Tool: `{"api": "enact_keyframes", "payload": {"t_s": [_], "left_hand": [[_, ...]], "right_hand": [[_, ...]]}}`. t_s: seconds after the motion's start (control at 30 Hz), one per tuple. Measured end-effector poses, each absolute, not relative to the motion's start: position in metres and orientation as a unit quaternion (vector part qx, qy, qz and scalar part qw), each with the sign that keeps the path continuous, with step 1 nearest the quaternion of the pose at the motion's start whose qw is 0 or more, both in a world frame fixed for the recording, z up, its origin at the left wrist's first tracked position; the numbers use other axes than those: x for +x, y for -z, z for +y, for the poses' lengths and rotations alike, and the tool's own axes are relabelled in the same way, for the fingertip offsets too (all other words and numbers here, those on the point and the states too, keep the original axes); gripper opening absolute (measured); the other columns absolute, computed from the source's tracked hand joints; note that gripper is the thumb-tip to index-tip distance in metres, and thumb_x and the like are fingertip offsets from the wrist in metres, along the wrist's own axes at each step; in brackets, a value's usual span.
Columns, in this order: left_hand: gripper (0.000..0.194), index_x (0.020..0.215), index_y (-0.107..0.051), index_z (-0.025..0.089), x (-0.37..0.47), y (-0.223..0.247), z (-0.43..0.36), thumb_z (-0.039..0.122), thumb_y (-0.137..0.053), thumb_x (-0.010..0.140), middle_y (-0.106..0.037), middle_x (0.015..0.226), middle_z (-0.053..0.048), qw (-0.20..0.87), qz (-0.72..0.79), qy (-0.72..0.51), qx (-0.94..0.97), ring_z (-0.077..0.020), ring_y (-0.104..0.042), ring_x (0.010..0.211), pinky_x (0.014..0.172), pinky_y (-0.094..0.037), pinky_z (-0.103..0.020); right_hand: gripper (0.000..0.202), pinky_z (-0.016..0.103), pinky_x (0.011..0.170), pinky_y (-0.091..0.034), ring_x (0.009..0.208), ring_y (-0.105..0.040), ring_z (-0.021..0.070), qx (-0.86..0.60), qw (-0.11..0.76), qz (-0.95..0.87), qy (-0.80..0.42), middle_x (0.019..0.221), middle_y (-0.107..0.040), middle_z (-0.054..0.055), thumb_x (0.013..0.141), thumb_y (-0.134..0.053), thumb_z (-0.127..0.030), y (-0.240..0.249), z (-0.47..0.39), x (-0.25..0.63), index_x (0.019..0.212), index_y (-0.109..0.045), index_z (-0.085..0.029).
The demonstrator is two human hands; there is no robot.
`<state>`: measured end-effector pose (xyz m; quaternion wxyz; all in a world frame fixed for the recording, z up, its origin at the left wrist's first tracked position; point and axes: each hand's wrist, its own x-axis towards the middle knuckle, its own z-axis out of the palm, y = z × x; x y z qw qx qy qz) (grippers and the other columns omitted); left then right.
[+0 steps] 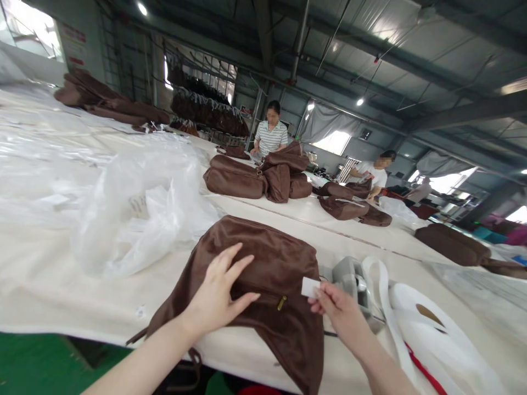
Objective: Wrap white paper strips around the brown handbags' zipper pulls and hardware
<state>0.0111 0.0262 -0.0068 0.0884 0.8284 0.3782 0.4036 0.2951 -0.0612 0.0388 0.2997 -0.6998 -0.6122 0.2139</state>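
Observation:
A dark brown leather-like bag lies on the table in front of me, with a brass zipper pull on its zip. My left hand is spread over the bag's upper left part, fingers apart and holding nothing. Between the thumb and fingers of my right hand is a small white card, held above the bag's right edge. Just beyond that hand stands a grey dispenser, partly hidden. A large roll of white tape lies to its right, one strip curling up.
Crumpled clear plastic bags cover the table's left side. More brown bags are heaped across the table, others at far left. Two co-workers stand on the far side. The table's front edge runs along the near left.

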Motion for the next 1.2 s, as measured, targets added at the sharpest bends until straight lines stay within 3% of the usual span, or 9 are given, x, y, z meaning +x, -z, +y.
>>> {"api": "enact_keyframes", "payload": {"t_s": [0.07,0.17,0.3,0.4,0.5,0.67,0.83,1.0,1.2], "left_hand": [[0.041,0.122,-0.059,0.025,0.027,-0.01,0.012,0.041,-0.058,0.084,-0.052,0.136,-0.012,0.207,0.33,-0.39,0.834,-0.0267,-0.05,0.123,0.103,-0.043,-0.041],[0.029,0.104,-0.066,0.022,0.051,-0.023,0.002,0.038,-0.061,0.081,-0.069,0.097,-0.006,0.386,0.313,-0.319,0.807,-0.018,-0.065,0.083,0.069,-0.052,-0.026],[0.013,0.071,-0.064,0.017,0.066,-0.013,0.009,0.028,-0.058,0.077,-0.063,0.065,0.001,0.435,0.357,-0.262,0.784,-0.0122,-0.055,0.06,0.055,-0.041,-0.022],[0.018,0.07,-0.059,0.017,0.069,0.008,0.016,0.033,-0.055,0.077,-0.056,0.057,0.003,0.515,0.39,-0.257,0.719,-0.0111,-0.051,0.053,0.05,-0.039,-0.021],[0.024,0.074,-0.054,0.018,0.072,0.03,0.016,0.041,-0.053,0.078,-0.052,0.052,0.005,0.587,0.417,-0.27,0.64,-0.0098,-0.047,0.046,0.044,-0.037,-0.019],[0.029,0.075,-0.053,0.018,0.071,0.048,0.012,0.046,-0.055,0.079,-0.05,0.05,0.006,0.592,0.42,-0.309,0.615,-0.0084,-0.046,0.044,0.044,-0.036,-0.018],[0.029,0.076,-0.053,0.017,0.069,0.052,0.012,0.045,-0.054,0.081,-0.052,0.052,0.005,0.593,0.408,-0.318,0.617,-0.0082,-0.046,0.044,0.044,-0.035,-0.018],[0.024,0.073,-0.052,0.018,0.071,0.047,0.007,0.038,-0.05,0.085,-0.053,0.055,0.005,0.541,0.405,-0.342,0.653,-0.0091,-0.049,0.045,0.048,-0.037,-0.02],[0.022,0.075,-0.057,0.019,0.072,0.042,0.002,0.031,-0.044,0.087,-0.06,0.058,0.001,0.449,0.44,-0.332,0.703,-0.0121,-0.055,0.049,0.052,-0.039,-0.022]], "right_hand": [[0.032,0.028,0.063,-0.049,0.065,-0.064,0.0173,-0.651,0.348,-0.594,-0.32,0.073,-0.067,0.002,0.091,-0.041,-0.046,-0.026,-0.061,0.269,0.078,-0.058,-0.022],[0.026,0.025,0.061,-0.046,0.061,-0.062,0.0149,-0.62,0.376,-0.599,-0.341,0.069,-0.065,0.0,0.089,-0.045,-0.04,-0.01,-0.06,0.239,0.073,-0.056,-0.022],[0.024,0.024,0.06,-0.044,0.06,-0.06,0.0145,-0.631,0.373,-0.61,-0.301,0.065,-0.063,-0.001,0.089,-0.046,-0.035,0.007,-0.063,0.226,0.075,-0.06,-0.021],[0.024,0.026,0.063,-0.044,0.065,-0.062,0.0174,-0.708,0.376,-0.566,-0.191,0.072,-0.066,0.001,0.089,-0.046,-0.039,0.024,-0.063,0.232,0.083,-0.061,-0.021],[0.02,0.028,0.062,-0.041,0.066,-0.064,0.0205,-0.784,0.3,-0.539,-0.075,0.071,-0.067,0.003,0.086,-0.053,-0.04,0.037,-0.06,0.234,0.078,-0.059,-0.022],[0.008,0.028,0.054,-0.035,0.066,-0.067,0.0226,-0.82,0.165,-0.548,-0.015,0.07,-0.069,0.007,0.086,-0.052,-0.022,0.038,-0.05,0.223,0.079,-0.056,-0.021],[0.016,0.028,0.051,-0.032,0.063,-0.066,0.021,-0.811,0.131,-0.57,0.012,0.071,-0.069,0.008,0.089,-0.045,-0.014,0.039,-0.048,0.22,0.079,-0.056,-0.02],[0.026,0.027,0.054,-0.034,0.065,-0.066,0.0197,-0.771,0.165,-0.615,0.018,0.073,-0.069,0.007,0.095,-0.037,-0.015,0.047,-0.049,0.217,0.081,-0.058,-0.02],[0.028,0.026,0.06,-0.04,0.067,-0.066,0.0184,-0.726,0.292,-0.622,-0.029,0.073,-0.069,0.003,0.095,-0.036,-0.016,0.052,-0.052,0.211,0.08,-0.058,-0.021]]}}
